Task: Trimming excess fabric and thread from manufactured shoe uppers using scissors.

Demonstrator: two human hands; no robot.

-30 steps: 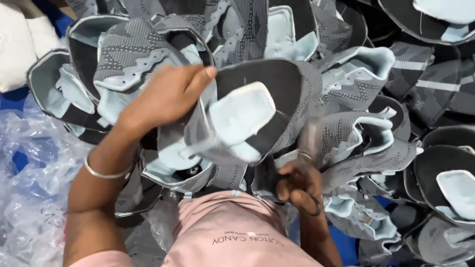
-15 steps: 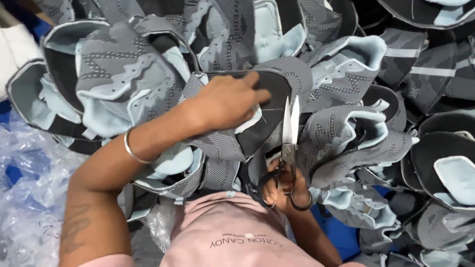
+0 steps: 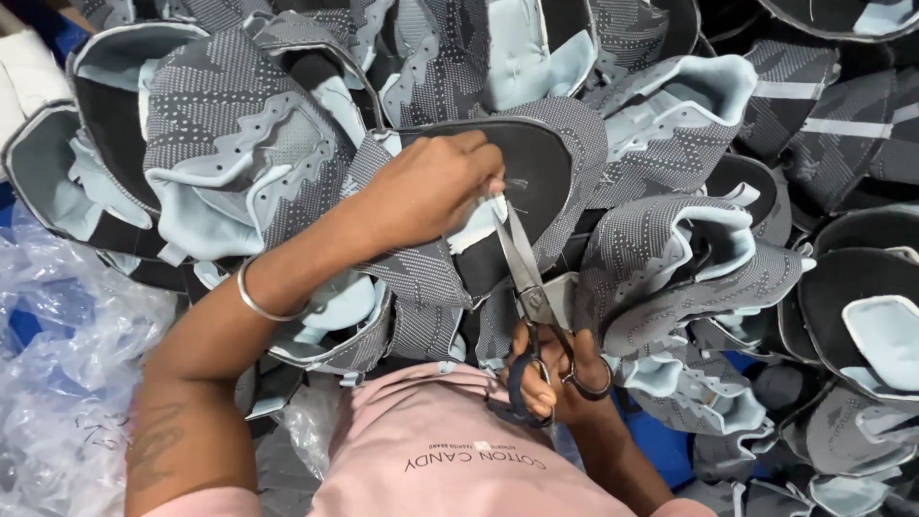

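The left hand (image 3: 431, 191) pinched the soft, floppy grey knit shoe upper (image 3: 536, 172) by its pale-blue edge, looking light and limp, while the right hand (image 3: 550, 373) gripped steel scissors (image 3: 526, 278) through the loops.

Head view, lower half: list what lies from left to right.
Clear plastic sheeting → metal bangle on the left forearm → pink shirt → scissors in the right hand → grey and pale blue shoe uppers.

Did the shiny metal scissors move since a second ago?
Yes. The metal scissors swung up from beside the pink shirt; their blades now point at the grey knit shoe upper under the left hand.
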